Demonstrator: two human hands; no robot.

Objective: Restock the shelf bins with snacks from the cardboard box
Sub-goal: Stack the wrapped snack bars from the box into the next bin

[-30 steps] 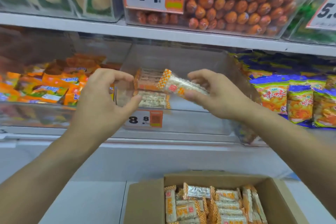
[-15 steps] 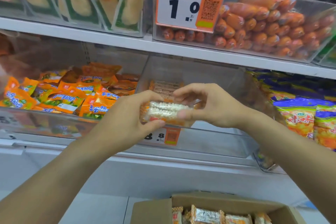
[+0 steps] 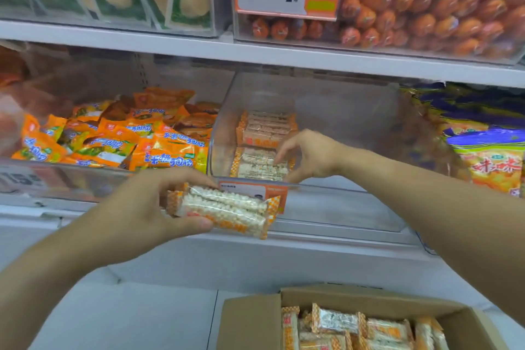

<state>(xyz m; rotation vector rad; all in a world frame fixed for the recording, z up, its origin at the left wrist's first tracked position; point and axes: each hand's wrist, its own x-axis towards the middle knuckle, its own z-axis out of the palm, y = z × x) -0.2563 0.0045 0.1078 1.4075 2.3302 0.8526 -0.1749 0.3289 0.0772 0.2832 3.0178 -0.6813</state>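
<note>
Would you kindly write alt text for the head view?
The left hand holds rice-puff snack packets before a clear shelf bin, where the right hand touches packets inside. An open cardboard box sits below.

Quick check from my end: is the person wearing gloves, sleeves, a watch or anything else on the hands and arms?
Nothing is visible. The left hand and right hand are bare, with no gloves, rings or watch showing. Both forearms are uncovered up to the frame edge, so no sleeve, cuff or wristband can be seen. The fingers carry no tape or markings.
</note>
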